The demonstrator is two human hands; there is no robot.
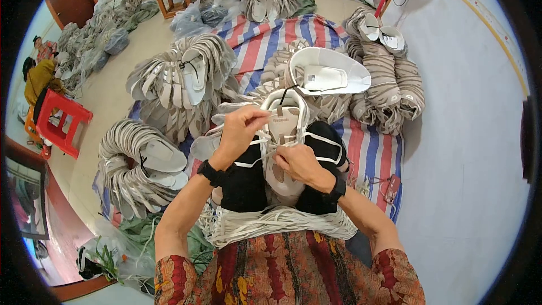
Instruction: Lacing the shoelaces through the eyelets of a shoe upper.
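Observation:
A beige and white shoe upper (285,121) lies between my knees, its tongue facing up and a black tie at its far end. White shoelace (322,159) runs through its lower eyelets, with loose lengths draped over both black-clad legs. My left hand (241,131) is closed in a pinch above the upper's left edge; what its fingertips hold is too small to make out. Lower down, my right hand (302,164) pinches the shoelace at the middle of the upper. A bundle of white laces (288,223) rests across my lap.
Tied stacks of shoe uppers stand left (141,164), far left (183,73) and right (389,79) on a striped sheet (259,39). A white upper (333,73) lies ahead. A red stool (62,121) stands left, near other people (42,76); a pale wall (463,152) is right.

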